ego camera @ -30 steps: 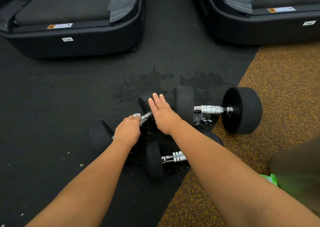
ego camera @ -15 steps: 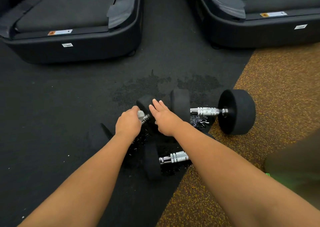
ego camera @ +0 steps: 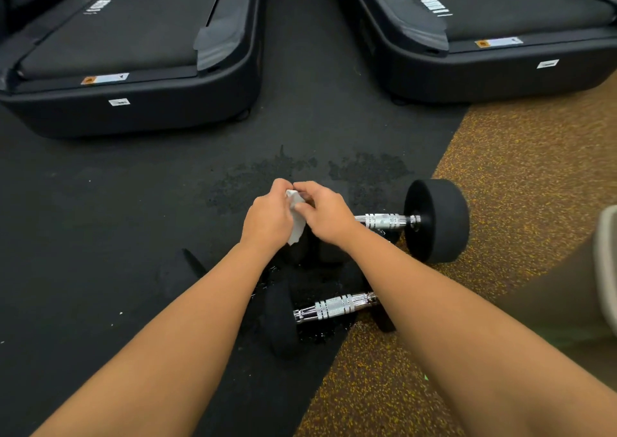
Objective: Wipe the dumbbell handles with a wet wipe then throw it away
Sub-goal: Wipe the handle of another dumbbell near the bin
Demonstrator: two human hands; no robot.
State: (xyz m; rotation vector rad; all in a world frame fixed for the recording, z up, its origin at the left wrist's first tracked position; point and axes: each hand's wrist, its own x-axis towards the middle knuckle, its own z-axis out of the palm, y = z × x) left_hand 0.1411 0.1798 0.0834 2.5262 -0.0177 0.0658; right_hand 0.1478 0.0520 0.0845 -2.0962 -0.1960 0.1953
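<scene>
wet wipe [ego camera: 295, 217], from the head view: where is it?

between the two hands, white and crumpled. its lower end hangs down between the wrists, apart from the chrome handles in view.

and the hands?

the left hand [ego camera: 267, 219] has its fingers curled round the wipe's left side. the right hand [ego camera: 325, 212] pinches the upper part between thumb and fingertips. both grasp it, knuckles nearly meeting.

the dumbbells?

the far dumbbell [ego camera: 437, 221] lies on its side, right of the hands, with its handle [ego camera: 384, 221] bare. its black head sits where the black mat [ego camera: 100, 236] meets the orange floor [ego camera: 517, 169]. the near dumbbell [ego camera: 334, 306] lies closer in, its chrome showing between the forearms and its right end hidden by the right forearm. what lies straight under the hands is dark; i cannot tell.

any containers?

only a pale rim [ego camera: 606, 263], cut off at the right edge. i cannot tell what it is or what it holds.

edges and room?

the left treadmill [ego camera: 133, 109] and right treadmill [ego camera: 500, 79] close off the top, with a strip of mat between them. wet patches [ego camera: 250, 182] darken the mat just beyond the hands. open mat spreads left of the left forearm, and open orange floor lies right of the far dumbbell.
</scene>
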